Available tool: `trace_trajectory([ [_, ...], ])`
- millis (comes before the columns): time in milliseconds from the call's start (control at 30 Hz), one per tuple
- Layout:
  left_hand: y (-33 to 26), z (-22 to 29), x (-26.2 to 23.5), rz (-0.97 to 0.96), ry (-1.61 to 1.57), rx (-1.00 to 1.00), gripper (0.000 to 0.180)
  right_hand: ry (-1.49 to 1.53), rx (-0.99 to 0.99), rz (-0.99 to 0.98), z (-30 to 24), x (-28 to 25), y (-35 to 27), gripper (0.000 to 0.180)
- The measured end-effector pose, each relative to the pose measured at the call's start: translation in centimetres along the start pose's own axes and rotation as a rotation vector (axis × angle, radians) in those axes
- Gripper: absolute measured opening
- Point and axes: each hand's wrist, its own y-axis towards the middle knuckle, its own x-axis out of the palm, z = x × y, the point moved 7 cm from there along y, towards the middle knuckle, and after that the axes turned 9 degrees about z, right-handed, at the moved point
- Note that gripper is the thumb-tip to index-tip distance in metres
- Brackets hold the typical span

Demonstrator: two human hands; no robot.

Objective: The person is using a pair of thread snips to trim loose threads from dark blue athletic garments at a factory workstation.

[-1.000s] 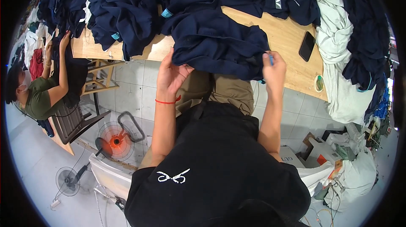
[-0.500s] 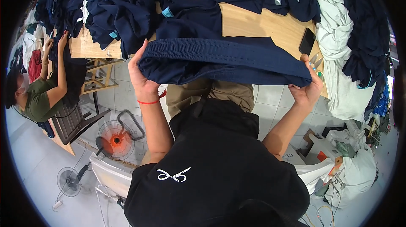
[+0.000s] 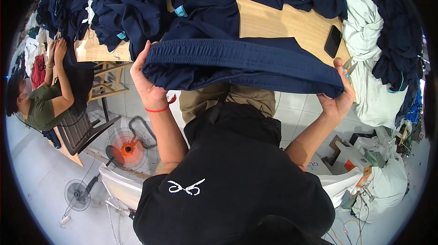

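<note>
Since half second ago, navy garment [image 3: 242,64] lifted slightly higher, waistband stretched wider. Left hand [image 3: 148,83] grip closed on left end of band, right hand [image 3: 340,94] grip closed on right end, small snips tucked in it; band held taut off tabletop [image 3: 283,23], likely for inspection. Wooden tabletop crowded with navy piles [image 3: 137,3], black phone [image 3: 332,41]. Tiled floor, orange fan [image 3: 127,150], seated co-worker [image 3: 41,103] at left.

two hands [image 3: 147,83] [image 3: 338,96], one phone [image 3: 332,41], two fans [image 3: 126,149] [image 3: 76,194], one co-worker [image 3: 39,103].
</note>
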Motion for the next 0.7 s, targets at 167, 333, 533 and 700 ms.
trace_trajectory([
  [167,0.6,-1.4,1.0,-0.188,-0.114,-0.256,0.028,0.097,0.205,-0.432,0.2,-0.9,1.7,0.021],
  [333,1.1,-0.9,0.5,-0.252,-0.207,-0.306,0.032,0.101,0.2,-0.331,0.3,-1.5,2.4,0.033],
  [533,3.8,-1.5,-1.6,-0.387,-0.27,-0.476,0.044,0.139,0.277,-0.253,1.0,-2.0,2.6,0.036],
  [700,4.3,-1.1,-2.5,-0.216,-0.163,-0.376,0.038,0.146,0.299,-0.238,1.5,-2.6,3.4,0.037],
])
